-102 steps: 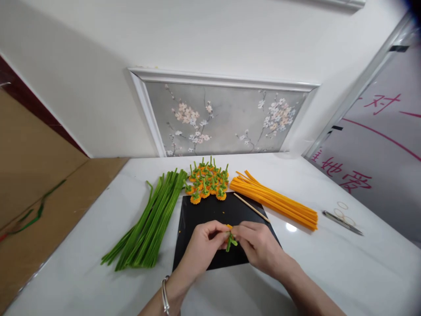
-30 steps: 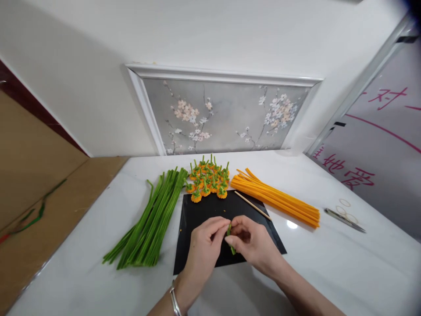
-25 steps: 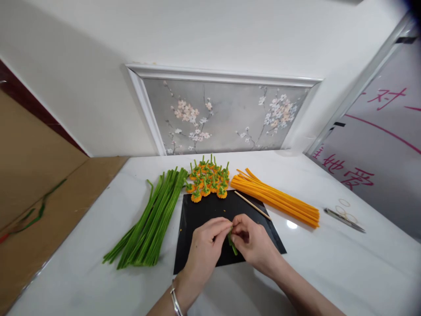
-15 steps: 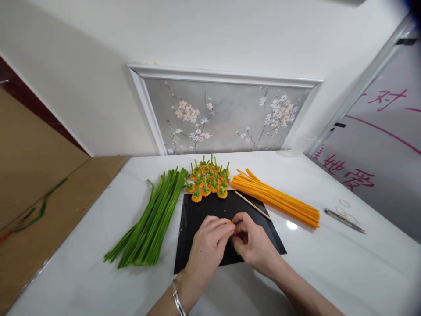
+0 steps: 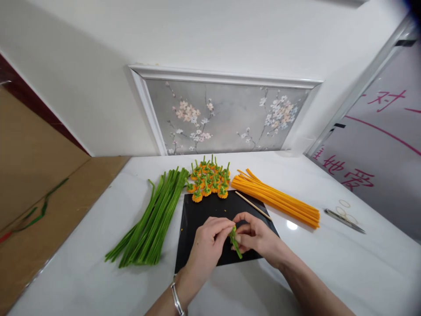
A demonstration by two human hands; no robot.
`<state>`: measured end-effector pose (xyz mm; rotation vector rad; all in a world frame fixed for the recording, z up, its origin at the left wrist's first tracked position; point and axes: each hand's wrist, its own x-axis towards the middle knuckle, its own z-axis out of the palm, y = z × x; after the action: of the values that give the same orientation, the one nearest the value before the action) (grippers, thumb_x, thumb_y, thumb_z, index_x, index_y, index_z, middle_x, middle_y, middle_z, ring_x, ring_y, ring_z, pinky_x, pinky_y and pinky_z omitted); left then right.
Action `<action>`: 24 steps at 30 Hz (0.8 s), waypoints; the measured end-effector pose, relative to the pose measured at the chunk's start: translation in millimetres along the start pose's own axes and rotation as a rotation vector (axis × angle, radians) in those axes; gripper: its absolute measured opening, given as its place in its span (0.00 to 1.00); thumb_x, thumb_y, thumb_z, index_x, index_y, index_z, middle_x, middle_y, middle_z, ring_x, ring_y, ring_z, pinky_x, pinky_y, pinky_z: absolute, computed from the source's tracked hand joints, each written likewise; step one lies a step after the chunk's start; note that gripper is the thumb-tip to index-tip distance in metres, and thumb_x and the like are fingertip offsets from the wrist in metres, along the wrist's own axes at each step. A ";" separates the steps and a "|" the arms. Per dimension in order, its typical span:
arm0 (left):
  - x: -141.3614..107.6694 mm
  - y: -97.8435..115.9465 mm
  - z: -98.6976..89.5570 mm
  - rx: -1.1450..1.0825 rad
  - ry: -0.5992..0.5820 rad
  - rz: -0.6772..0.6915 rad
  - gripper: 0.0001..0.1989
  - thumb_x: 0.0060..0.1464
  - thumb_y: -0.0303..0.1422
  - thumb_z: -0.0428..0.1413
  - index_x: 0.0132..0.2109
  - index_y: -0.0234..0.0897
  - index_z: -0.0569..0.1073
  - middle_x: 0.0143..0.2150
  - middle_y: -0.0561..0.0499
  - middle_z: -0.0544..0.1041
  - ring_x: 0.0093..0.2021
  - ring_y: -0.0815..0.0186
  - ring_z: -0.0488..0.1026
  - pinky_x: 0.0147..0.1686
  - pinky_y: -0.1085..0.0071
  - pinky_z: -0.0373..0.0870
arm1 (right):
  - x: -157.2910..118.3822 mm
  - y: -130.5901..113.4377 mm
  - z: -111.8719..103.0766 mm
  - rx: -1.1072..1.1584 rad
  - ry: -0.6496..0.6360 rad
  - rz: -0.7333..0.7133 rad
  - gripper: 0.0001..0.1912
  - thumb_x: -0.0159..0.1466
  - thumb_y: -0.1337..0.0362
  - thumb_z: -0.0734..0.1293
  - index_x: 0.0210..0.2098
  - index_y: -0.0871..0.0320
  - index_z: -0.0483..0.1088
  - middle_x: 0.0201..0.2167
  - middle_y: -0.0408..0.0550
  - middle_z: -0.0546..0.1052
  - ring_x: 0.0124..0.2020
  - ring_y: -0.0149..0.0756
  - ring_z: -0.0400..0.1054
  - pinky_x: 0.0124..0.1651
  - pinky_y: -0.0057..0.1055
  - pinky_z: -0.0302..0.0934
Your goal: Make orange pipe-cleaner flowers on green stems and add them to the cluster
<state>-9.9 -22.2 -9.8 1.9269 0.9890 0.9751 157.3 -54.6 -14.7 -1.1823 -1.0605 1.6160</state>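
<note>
Workpiece: 1 small fuzzy green-and-orange piece [image 5: 233,240], held between my 2 hands above the black rectangular mat [image 5: 194,228]. Yellow-orange shows only as a small patch at its top, by my fingertips. Below that, fuzzy green strands run down, slanting towards my right, with the lower end hanging loose. The rest of its shape is hidden by my fingers.

My left hand [image 5: 208,241] pinches the top end, fingers bent over it. My right hand [image 5: 258,239] has its thumb and curled fingers around the green part, grasping it from the side.

Beyond the mat's far edge: a cluster of fuzzy orange scalloped pieces with green upright stems [image 5: 206,181]. Left of mat: a bundle of long fuzzy green stems [image 5: 151,224]. Right: a bundle of fuzzy orange stems [image 5: 276,199]. A thin pale wooden stick [image 5: 252,205] lies across the mat's right edge.
</note>
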 end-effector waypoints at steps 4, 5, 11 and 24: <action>-0.7 -2.8 3.3 -0.085 0.039 -0.145 0.09 0.57 0.32 0.55 0.37 0.41 0.81 0.39 0.49 0.81 0.40 0.62 0.76 0.42 0.69 0.71 | 3.1 7.9 -2.7 -0.055 -0.028 -0.073 0.20 0.57 0.56 0.70 0.43 0.56 0.59 0.25 0.36 0.72 0.25 0.30 0.72 0.30 0.27 0.65; -0.6 -3.7 4.0 -0.106 0.043 -0.177 0.09 0.56 0.32 0.55 0.37 0.40 0.81 0.38 0.49 0.81 0.39 0.62 0.76 0.41 0.69 0.71 | 3.8 10.0 -2.6 -0.083 -0.026 -0.101 0.19 0.58 0.56 0.69 0.43 0.55 0.59 0.25 0.35 0.71 0.25 0.29 0.72 0.29 0.27 0.65; 3.1 -6.7 5.6 -0.353 0.010 -0.352 0.11 0.56 0.38 0.55 0.39 0.36 0.77 0.34 0.50 0.77 0.34 0.65 0.74 0.38 0.69 0.74 | 5.6 17.2 -0.2 -0.329 0.083 -0.254 0.13 0.63 0.60 0.63 0.45 0.55 0.59 0.28 0.41 0.75 0.25 0.30 0.72 0.29 0.28 0.66; 3.1 1.9 6.2 -0.657 0.023 -0.516 0.14 0.47 0.39 0.64 0.33 0.35 0.69 0.32 0.56 0.69 0.33 0.72 0.70 0.40 0.70 0.75 | 6.6 17.5 2.1 -0.357 0.214 -0.326 0.06 0.62 0.63 0.64 0.38 0.55 0.63 0.26 0.39 0.70 0.23 0.29 0.67 0.25 0.25 0.62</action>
<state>-2.7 -22.0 -10.0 1.0525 0.9551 0.8689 151.5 -53.5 -32.5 -1.2982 -1.3554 1.0525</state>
